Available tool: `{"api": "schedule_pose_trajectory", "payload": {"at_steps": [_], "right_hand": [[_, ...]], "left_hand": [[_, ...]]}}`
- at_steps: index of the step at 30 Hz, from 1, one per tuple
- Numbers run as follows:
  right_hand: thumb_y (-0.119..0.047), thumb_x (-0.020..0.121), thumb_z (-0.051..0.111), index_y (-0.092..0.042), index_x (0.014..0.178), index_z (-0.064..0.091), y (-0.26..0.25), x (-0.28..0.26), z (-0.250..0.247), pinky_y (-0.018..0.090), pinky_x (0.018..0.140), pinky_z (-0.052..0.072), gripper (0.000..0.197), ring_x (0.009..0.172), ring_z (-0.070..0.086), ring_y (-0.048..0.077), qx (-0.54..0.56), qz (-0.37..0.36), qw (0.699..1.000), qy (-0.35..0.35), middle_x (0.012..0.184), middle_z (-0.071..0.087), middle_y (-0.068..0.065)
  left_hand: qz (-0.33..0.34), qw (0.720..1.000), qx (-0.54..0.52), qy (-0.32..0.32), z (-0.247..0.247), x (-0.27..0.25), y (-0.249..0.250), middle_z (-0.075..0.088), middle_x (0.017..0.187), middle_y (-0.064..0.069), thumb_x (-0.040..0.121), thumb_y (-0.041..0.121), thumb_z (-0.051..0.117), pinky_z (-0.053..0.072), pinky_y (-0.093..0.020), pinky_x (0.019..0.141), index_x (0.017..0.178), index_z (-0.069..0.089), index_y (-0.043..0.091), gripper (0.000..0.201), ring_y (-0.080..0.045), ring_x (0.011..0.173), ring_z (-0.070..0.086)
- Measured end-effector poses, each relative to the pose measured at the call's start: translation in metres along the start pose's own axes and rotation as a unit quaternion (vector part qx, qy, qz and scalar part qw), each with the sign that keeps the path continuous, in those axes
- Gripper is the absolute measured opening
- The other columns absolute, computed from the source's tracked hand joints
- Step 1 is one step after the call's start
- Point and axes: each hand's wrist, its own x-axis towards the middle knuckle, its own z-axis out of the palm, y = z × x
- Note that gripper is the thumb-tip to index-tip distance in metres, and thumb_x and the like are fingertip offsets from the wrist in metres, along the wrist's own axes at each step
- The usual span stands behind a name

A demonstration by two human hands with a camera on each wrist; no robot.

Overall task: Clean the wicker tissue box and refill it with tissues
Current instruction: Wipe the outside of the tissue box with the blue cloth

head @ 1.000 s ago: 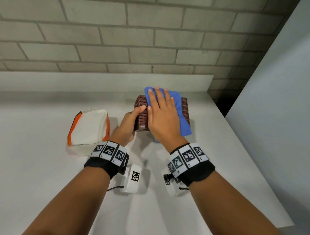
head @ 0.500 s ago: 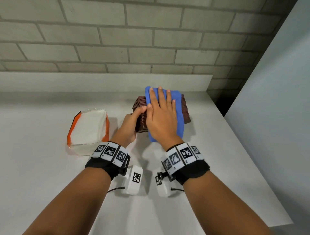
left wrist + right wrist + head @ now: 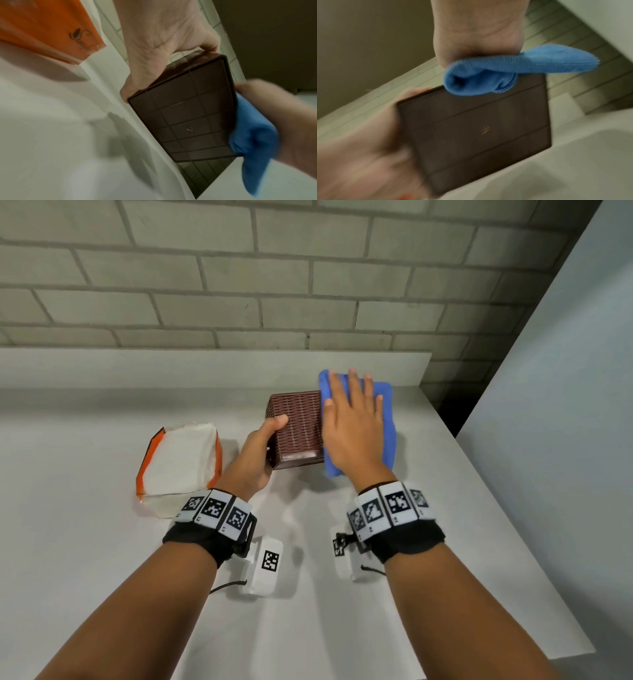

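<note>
Gripping the wicker tissue box [image 3: 297, 429] at its left end, my left hand [image 3: 257, 451] has the thumb laid over the woven top and the fingers wrapped under the edge; the left wrist view shows that hand [image 3: 161, 44] clamped on a corner of the box [image 3: 187, 121], whose smooth ribbed underside faces the camera, so the box is lifted clear of the white counter [image 3: 102, 559]. My right hand [image 3: 354, 428] lies flat with fingers straight and slightly spread, pressing a blue cloth [image 3: 385, 419] against the right part of the box. From the right wrist camera the cloth [image 3: 513, 70] bunches out under the heel of that hand [image 3: 479, 31] and overhangs the box's edge [image 3: 479, 128]; that view is blurred. To the left of the box, near my left wrist, an orange-and-white tissue pack [image 3: 178, 463] sits on the counter, apart from the box. A pale brick wall [image 3: 274, 268] runs behind the counter.
</note>
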Motion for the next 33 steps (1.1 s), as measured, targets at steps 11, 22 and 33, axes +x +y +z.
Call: {"api": "schedule_pose_trajectory", "payload": {"at_steps": [11,22,33], "right_hand": [[-0.022,0.103,0.021,-0.006,0.136,0.04,0.021,0.002,-0.044,0.008,0.091,0.041,0.041,0.11,0.052,0.02,0.465,0.028,0.875,-0.136,0.128,0.048,0.023],[-0.057,0.059,0.062,-0.031,0.15,-0.011,0.013,-0.001,-0.062,0.035,0.121,0.017,0.12,0.144,0.009,0.002,0.314,-0.113,0.917,-0.218,0.144,0.003,-0.027],[-0.045,0.053,0.087,-0.046,0.143,-0.024,0.008,-0.012,-0.079,0.045,0.116,0.025,0.143,0.14,0.019,0.017,0.143,-0.131,0.958,-0.209,0.15,0.012,-0.011]], "left_hand": [[-0.035,0.987,-0.138,-0.08,-0.029,0.004,-0.001,0.069,0.109,-0.006,0.045,0.049,0.081,0.054,-0.039,0.082,0.111,0.065,0.019,0.075,-0.023,0.097,0.067],[-0.108,0.971,-0.206,-0.052,-0.034,-0.003,0.008,0.041,0.147,-0.012,0.058,0.062,0.061,0.034,-0.061,0.096,0.135,0.047,0.022,0.088,-0.035,0.128,0.041],[-0.084,0.972,-0.206,-0.081,-0.034,-0.005,0.003,0.072,0.105,-0.006,0.057,0.062,0.055,0.041,-0.059,0.092,0.101,0.071,0.024,0.061,-0.029,0.097,0.066]]}}
